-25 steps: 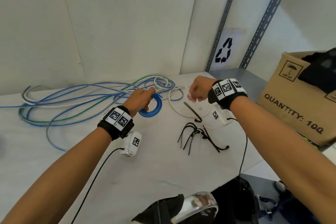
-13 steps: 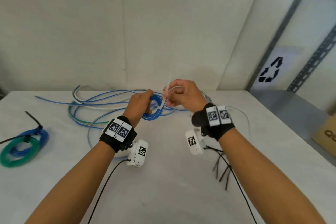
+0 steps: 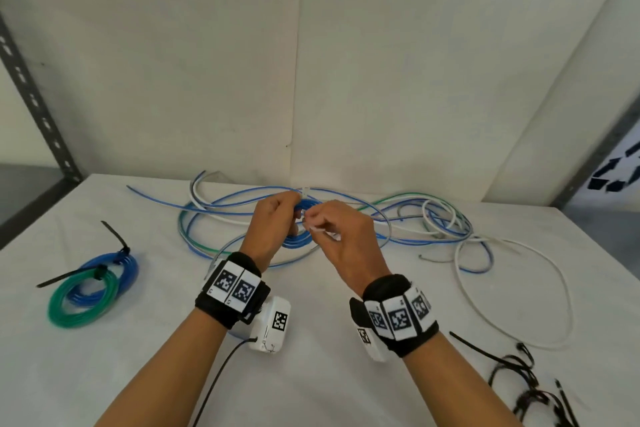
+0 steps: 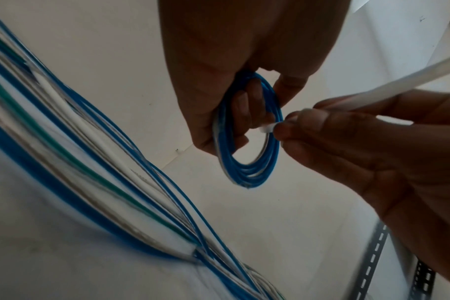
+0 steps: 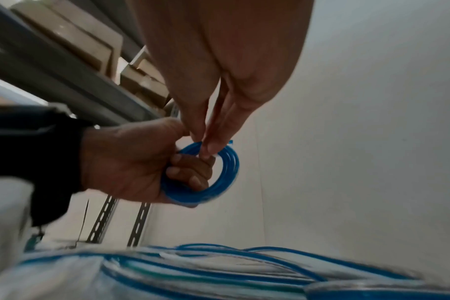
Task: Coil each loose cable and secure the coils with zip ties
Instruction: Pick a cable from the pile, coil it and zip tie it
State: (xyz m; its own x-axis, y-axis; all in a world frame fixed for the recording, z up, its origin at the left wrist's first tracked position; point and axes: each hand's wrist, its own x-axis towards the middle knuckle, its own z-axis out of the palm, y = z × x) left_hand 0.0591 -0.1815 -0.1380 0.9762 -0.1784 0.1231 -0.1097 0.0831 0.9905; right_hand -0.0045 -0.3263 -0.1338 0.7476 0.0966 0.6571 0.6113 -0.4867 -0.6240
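A: Above the middle of the bench [image 3: 311, 374], how many coils are in the hands?

B: One. A small blue coil [image 4: 247, 162] of several tight turns, held upright off the surface. The left hand [image 3: 273, 229] has its grip curled round the coil's left side, fingers [image 5: 190, 174] through the ring.

A: And the right hand [image 3: 346, 246]?

B: Its grip is pinching one white zip tie [image 4: 373, 81], thumb and fingertips pressed together on the tie's end right at the coil's upper right edge. The tail of the tie runs up and to the right in the left wrist view.

A: Finished coils?

B: Two, on the left of the bench: a green coil [image 3: 83, 305] nearer, a second blue coil [image 3: 121, 263] just behind and overlapping it. Each carries one black zip tie [image 3: 69, 276] with a long tail sticking out.

A: What's left loose?

B: A tangle of loose cables [image 3: 433, 218] across the far side, blue, white and at least one green; they overlap too much to count. At the near right lies a heap of spare black ties [image 3: 530, 392], number unclear.
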